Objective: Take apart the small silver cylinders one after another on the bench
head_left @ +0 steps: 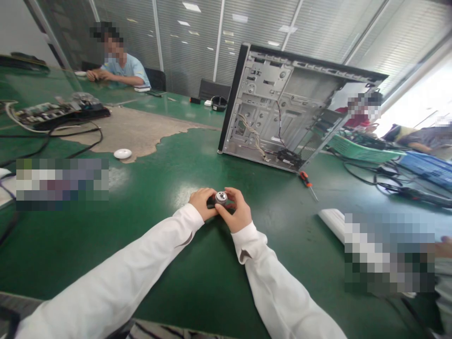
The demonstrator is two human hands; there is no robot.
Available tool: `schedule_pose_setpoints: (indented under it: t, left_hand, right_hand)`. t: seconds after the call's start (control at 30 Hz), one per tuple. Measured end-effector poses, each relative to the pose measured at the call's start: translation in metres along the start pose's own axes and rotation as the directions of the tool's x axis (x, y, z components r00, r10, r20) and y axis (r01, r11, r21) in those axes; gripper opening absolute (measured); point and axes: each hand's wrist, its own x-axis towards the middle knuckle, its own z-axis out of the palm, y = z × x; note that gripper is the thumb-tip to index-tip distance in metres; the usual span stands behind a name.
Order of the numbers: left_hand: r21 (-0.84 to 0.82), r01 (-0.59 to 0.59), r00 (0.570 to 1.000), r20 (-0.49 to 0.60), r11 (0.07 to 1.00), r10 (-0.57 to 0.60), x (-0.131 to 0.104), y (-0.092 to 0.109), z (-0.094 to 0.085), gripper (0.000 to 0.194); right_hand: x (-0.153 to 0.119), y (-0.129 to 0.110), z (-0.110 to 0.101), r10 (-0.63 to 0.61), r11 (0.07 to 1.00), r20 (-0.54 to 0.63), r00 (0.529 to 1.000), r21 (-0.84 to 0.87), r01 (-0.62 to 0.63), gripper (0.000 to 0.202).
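Left hand (pixel 201 202) and right hand (pixel 239 211) pinch a small, round, silver metal part (pixel 221 197), its underside hard to see, at the near middle of the shiny green table (pixel 197 287). Loose fingers could let it drop.

We can see only the top of the small round part (pixel 221 197); the left hand (pixel 202 204) and right hand (pixel 237 209) cover much of its sides, and its markings are too small for us to read. A pixelated patch (pixel 61 181) masks whatever lies on the table (pixel 169 292) at left. Another blurs most of the white panel (pixel 334 219). The computer case (pixel 271 108) hides part of a chair (pixel 213 89), and the right edge cuts off the blue basket (pixel 429 169).
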Motion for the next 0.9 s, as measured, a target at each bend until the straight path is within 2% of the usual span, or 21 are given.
schedule_pose_setpoints:
  t: [0.13,0.3,0.47,0.53,0.63,0.77,0.9]
  left_hand:
    - [-0.035,-0.042,0.999,-0.022,0.999,0.041,0.0,-0.003,0.001,0.032]
    - [-0.058,-0.139,0.989,-0.056,0.989,0.136,-0.001,-0.005,0.003,0.035]
    - [-0.041,-0.187,0.98,-0.071,0.981,0.184,-0.001,-0.004,0.002,0.033]
    - [-0.039,-0.196,0.979,-0.07,0.98,0.193,-0.001,-0.004,0.001,0.032]
    - [-0.036,-0.194,0.979,-0.07,0.98,0.191,-0.001,-0.004,0.002,0.033]
    - [-0.035,-0.155,0.985,-0.076,0.987,0.152,0.0,-0.006,0.004,0.034]
    - [-0.016,-0.057,0.994,-0.095,0.998,0.055,0.002,-0.007,0.002,0.036]
  right_hand:
    - [0.001,-0.003,-0.005,-0.023,0.999,-0.006,1.0,0.028,0.024,0.033]
    - [0.005,-0.008,-0.015,-0.004,1.0,0.068,0.998,0.018,0.003,0.021]
    - [0.005,-0.009,-0.016,-0.023,1.0,0.066,0.998,0.022,0.021,0.016]
    - [0.005,-0.009,-0.014,-0.045,0.999,0.027,0.999,0.024,0.044,0.013]
    - [0.005,-0.01,-0.013,-0.087,0.996,-0.047,0.995,0.033,0.088,0.009]
    - [0.01,-0.007,-0.023,-0.083,0.996,-0.039,0.996,-0.01,0.083,0.012]
    - [0.016,0.007,-0.033,-0.049,0.974,0.015,0.999,-0.223,0.051,0.013]
